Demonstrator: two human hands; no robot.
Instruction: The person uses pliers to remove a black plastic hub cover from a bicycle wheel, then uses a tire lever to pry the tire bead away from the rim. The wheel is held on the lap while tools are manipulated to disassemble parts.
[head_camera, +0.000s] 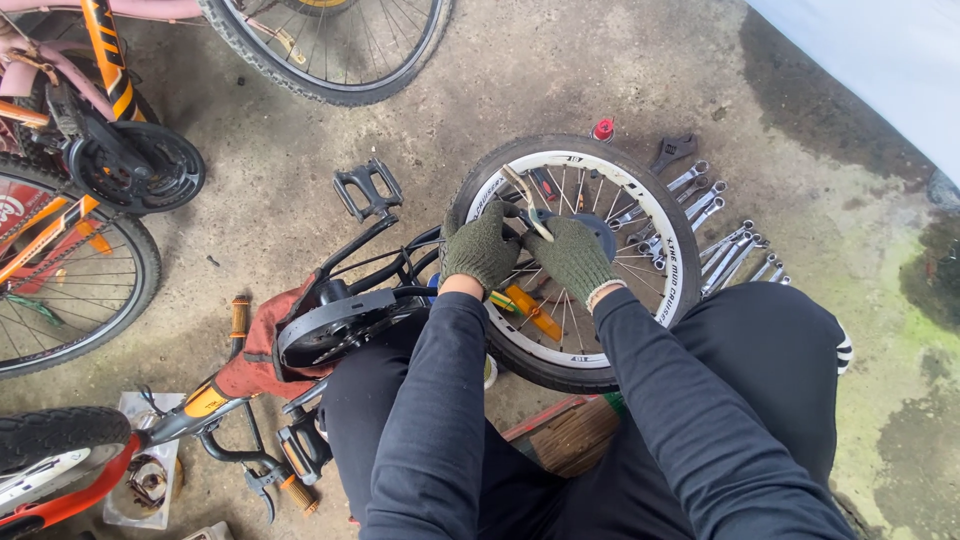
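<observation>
Head view: gloved hands (528, 250) clamped on wrench (527, 202) at wheel (665, 265) hub, spanners (730, 255) beside.

Small wheel (572, 262) is standing on the floor (560, 80) in front of the knees, both hands lying on its hub: left hand (482, 246) beside right hand (574, 259). Wrenches (718, 235) are lying in a row right of the wheel, a pedal (367, 188) left of it, other bikes (90, 180) sitting far left.
</observation>
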